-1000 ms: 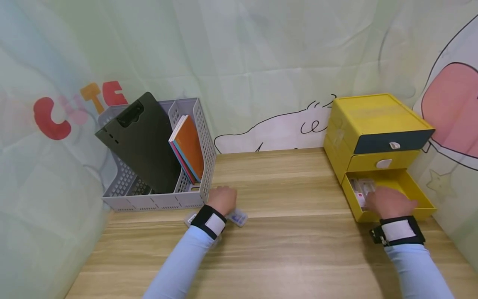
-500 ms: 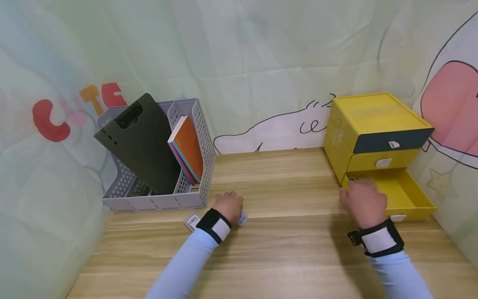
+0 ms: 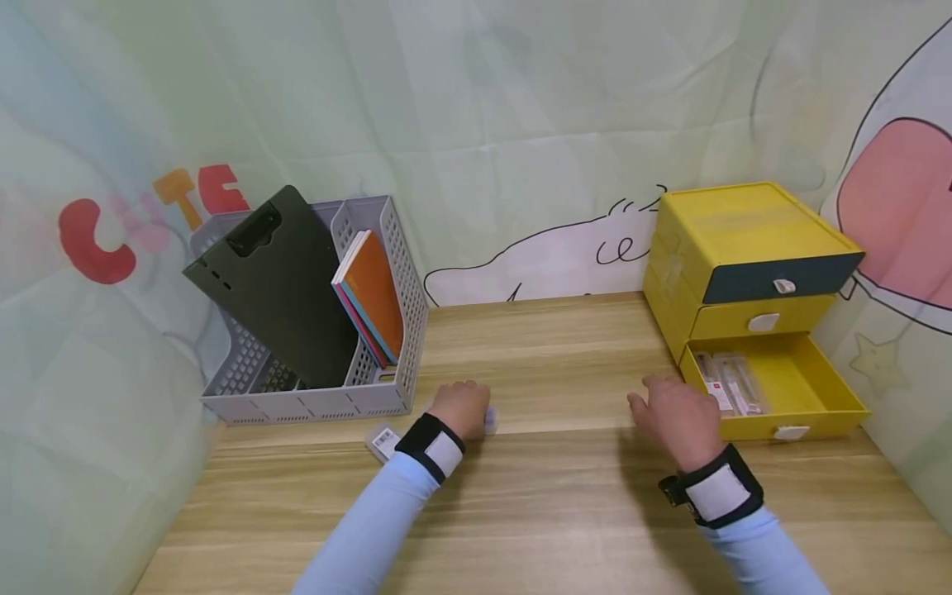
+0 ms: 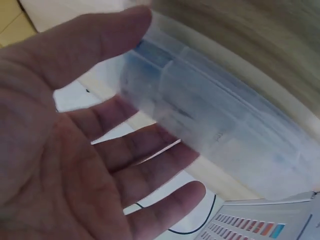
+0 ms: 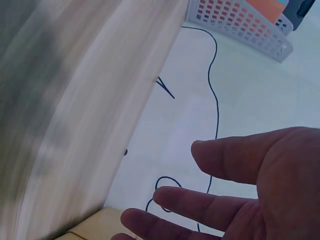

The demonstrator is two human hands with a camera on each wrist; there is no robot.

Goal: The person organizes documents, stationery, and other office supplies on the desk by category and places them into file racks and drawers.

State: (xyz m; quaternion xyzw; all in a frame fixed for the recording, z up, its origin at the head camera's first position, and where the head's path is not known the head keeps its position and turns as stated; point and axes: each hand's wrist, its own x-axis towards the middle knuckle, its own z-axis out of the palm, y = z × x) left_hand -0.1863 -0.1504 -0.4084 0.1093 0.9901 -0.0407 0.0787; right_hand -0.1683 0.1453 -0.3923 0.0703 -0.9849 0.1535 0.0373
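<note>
My left hand [image 3: 459,409] is low over the table, with a small translucent plastic case [image 4: 210,130] between thumb and fingers. In the left wrist view the thumb tip lies on the case's edge and the fingertips are at its other side. Only one end of it shows past the hand in the head view. Close by on the table lies a second clear case with a barcode label [image 3: 384,442], partly behind the wrist strap. My right hand [image 3: 680,421] holds nothing, its fingers relaxed, just left of the pulled-out yellow drawer [image 3: 806,376].
Clear packs [image 3: 732,384] lie in the drawer's left side. Above it, the yellow drawer cabinet [image 3: 762,219] has two closed drawers. At back left stands a grey file organizer [image 3: 305,406] with a dark clipboard [image 3: 290,289] and thin notebooks [image 3: 375,289]. A printed curtain hangs behind the table.
My right hand has come out of the drawer and moved left, baring the packs inside. My left hand has shifted slightly right and down over the case.
</note>
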